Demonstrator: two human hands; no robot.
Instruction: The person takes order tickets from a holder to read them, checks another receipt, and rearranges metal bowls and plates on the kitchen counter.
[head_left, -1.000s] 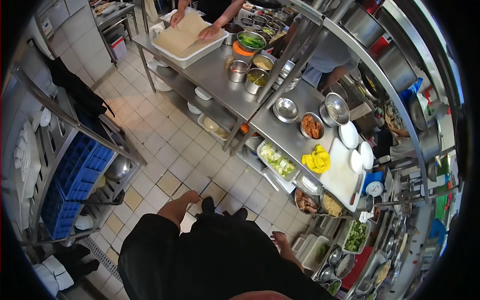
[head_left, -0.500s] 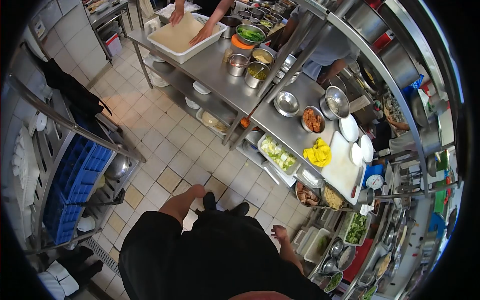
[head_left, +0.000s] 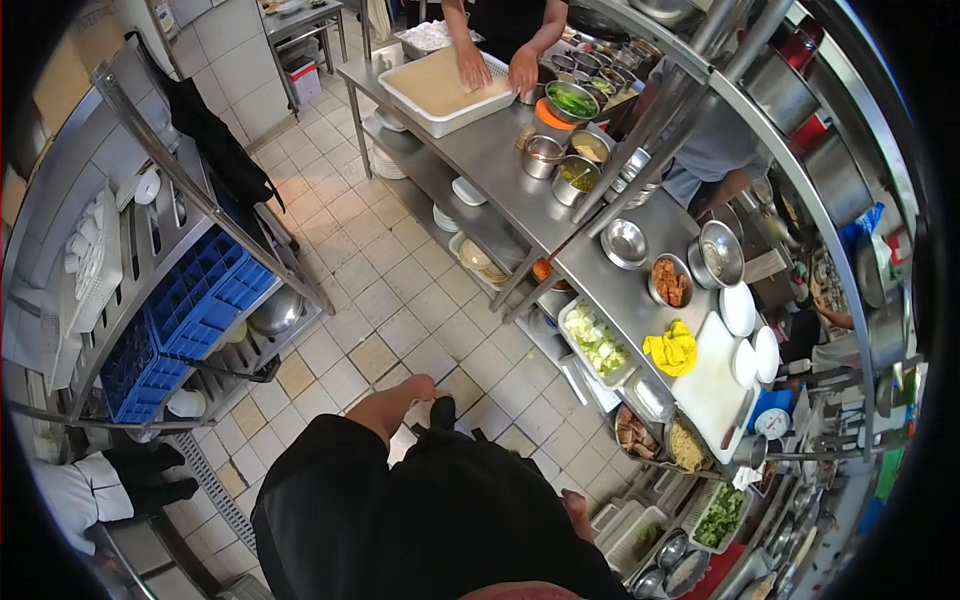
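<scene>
My left hand [head_left: 421,388] hangs in front of my dark clothing, over the tiled floor; its fingers are hidden from above. Down at my right side, my right hand [head_left: 575,508] hangs loosely with nothing seen in it, fingers partly showing. Closest to it are white plastic tubs [head_left: 625,535] and a white basket of chopped greens [head_left: 719,517]. Further up on the steel counter lie a yellow cloth [head_left: 670,348], a white cutting board [head_left: 712,385] and a bowl of reddish food [head_left: 670,281]. Below them a tub holds cut pale-green vegetables [head_left: 593,338].
Another person's hands [head_left: 497,72] press into a white tray [head_left: 447,122] at the far table. Blue crates [head_left: 205,290] fill a steel rack on the left. Someone in white and black [head_left: 95,487] is at lower left. Steel posts [head_left: 655,130] rise beside the counter.
My view has turned left, so the counter and rack sit further right. My right hand now hangs lower and closer to my body. The other person's hands have shifted on the tray.
</scene>
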